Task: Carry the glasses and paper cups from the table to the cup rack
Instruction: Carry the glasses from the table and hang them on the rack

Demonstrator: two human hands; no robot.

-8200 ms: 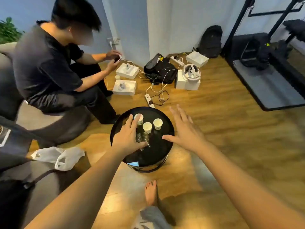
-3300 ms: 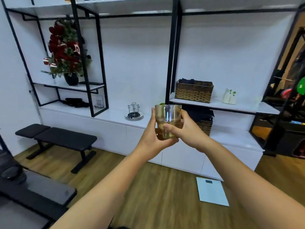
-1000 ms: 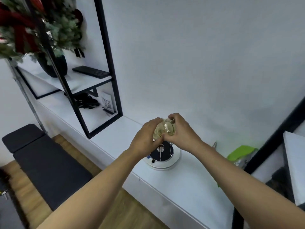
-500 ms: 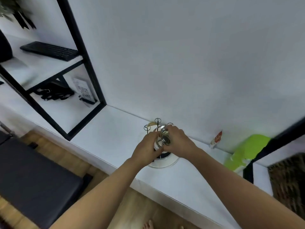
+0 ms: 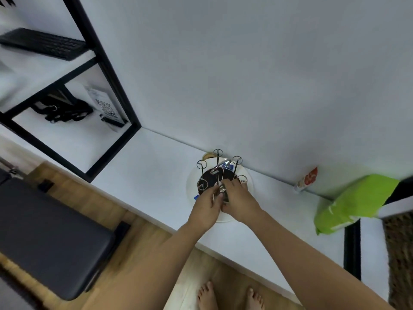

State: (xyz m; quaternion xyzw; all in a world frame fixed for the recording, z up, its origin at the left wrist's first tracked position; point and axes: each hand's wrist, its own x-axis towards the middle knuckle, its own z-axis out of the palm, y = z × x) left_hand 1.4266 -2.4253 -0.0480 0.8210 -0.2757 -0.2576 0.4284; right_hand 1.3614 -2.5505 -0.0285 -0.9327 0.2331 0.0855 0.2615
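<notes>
The cup rack (image 5: 223,166) stands on a white counter against the wall: a round white base, a black disc and several thin metal posts topped with rings. My left hand (image 5: 206,206) and my right hand (image 5: 238,201) meet at the rack's near side, both closed around a clear glass (image 5: 220,189). The glass is turned over and sits low among the posts, mostly hidden by my fingers. No paper cups are in view.
The white counter (image 5: 156,171) runs along the wall. A bright green bag (image 5: 355,202) and a small red-and-white packet (image 5: 309,177) lie to the right. A black shelf frame (image 5: 105,70) holds a keyboard (image 5: 44,44) on the left. A dark bench (image 5: 49,238) stands below left.
Both hands have lowered the glass from above the rack down onto its near side. The view has tilted further down, showing my feet.
</notes>
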